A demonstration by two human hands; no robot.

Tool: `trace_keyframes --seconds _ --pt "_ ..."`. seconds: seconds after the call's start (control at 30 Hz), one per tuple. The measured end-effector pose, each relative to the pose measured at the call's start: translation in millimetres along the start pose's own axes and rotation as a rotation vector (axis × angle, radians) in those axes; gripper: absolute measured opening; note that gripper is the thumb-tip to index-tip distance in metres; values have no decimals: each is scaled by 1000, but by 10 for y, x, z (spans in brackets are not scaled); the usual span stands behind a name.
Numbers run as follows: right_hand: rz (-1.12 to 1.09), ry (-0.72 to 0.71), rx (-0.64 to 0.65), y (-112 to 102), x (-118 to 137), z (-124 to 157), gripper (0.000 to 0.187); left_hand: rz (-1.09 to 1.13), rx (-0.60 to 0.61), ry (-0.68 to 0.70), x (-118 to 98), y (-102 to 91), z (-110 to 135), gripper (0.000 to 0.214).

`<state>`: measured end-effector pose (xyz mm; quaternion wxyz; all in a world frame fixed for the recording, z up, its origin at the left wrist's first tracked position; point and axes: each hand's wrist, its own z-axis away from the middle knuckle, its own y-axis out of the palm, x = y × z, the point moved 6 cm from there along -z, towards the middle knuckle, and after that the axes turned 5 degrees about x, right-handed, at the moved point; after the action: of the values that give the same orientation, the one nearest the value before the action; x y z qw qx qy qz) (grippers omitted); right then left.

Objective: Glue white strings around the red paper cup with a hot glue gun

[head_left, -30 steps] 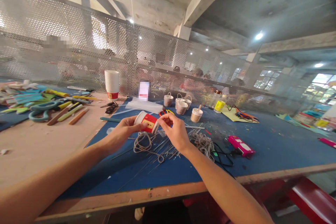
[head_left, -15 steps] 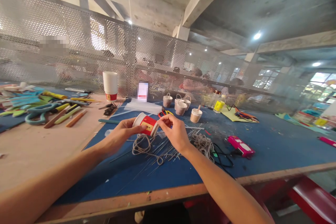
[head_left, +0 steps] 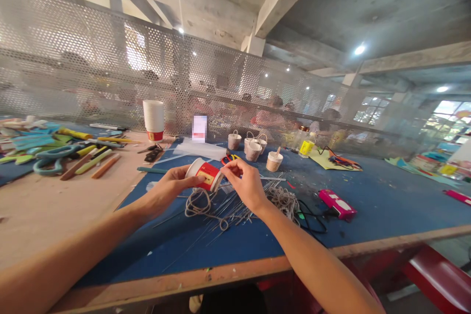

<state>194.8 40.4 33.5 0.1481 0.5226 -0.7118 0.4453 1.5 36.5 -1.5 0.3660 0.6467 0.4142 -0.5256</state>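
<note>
A red and white paper cup (head_left: 208, 175) lies tilted on its side in the air above the table, its wide white rim to the left. My left hand (head_left: 180, 180) is closed around the rim end, thumb along the printed side. Fingertips of my right hand (head_left: 241, 181) are pinched together at the cup's other end; whatever lies between them is too small to make out. Below the hands are a loop of grey cord (head_left: 200, 203) and several thin wires (head_left: 231, 208). A larger tangle of grey cord (head_left: 285, 201) lies right of my right wrist.
Behind the hands stand scissors (head_left: 230, 158), small handled cups (head_left: 253, 151), a cup with a stick (head_left: 274, 161) and a phone-like screen (head_left: 199, 128). Stacked paper cups (head_left: 153, 120) rise at back left, near blue-handled shears (head_left: 55, 157). A pink device (head_left: 337, 204) lies right. A perforated screen (head_left: 217, 68) borders the table.
Almost nothing differs. Both hands keep the same hold at the cup, and the view has shifted very slightly.
</note>
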Motion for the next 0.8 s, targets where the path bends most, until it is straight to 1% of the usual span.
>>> trace_keyframes --seconds 0.27,0.8 --pt "24 -11 -9 -22 45 9 20 -7 -14 5 -18 3 13 28" --pt "56 -1 5 -24 30 9 15 -13 28 14 2 -3 2 25"
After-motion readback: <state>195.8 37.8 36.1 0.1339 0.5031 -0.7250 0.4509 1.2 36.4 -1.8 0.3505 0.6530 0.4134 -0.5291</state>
